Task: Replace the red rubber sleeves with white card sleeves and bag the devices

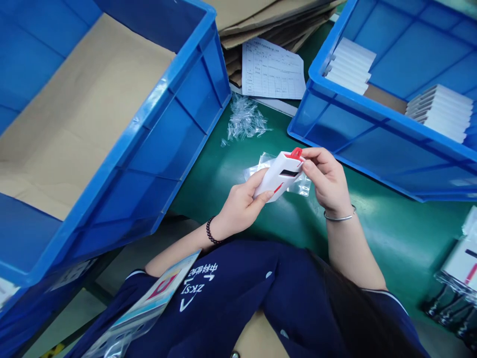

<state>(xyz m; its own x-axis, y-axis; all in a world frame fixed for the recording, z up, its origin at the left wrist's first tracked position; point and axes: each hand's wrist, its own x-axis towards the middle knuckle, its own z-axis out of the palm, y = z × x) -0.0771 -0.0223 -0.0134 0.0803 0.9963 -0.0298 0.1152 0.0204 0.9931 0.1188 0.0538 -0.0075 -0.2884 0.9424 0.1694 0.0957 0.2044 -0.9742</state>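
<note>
A flat white plastic device [276, 175] with a dark window, a red stripe and a red looped tab [296, 153] at its top is held tilted over the green table. My left hand [244, 201] wraps its lower end, thumb on the front face. At the upper right corner, beside the red tab, my right hand [325, 178] has thumb and forefinger closed on the device's edge. Whether a small part lies between those fingertips cannot be made out. Beneath the device lies a clear plastic bag [303, 186], partly hidden by it.
Small clear plastic pieces [246, 119] lie heaped beyond my hands, near a printed sheet [274, 69] and stacked cardboard [276, 20]. A cardboard-lined blue crate [186, 124] stands left. Another blue crate [357, 124] at right holds stacked white pieces [439, 112]. Packaged devices [462, 263] sit far right.
</note>
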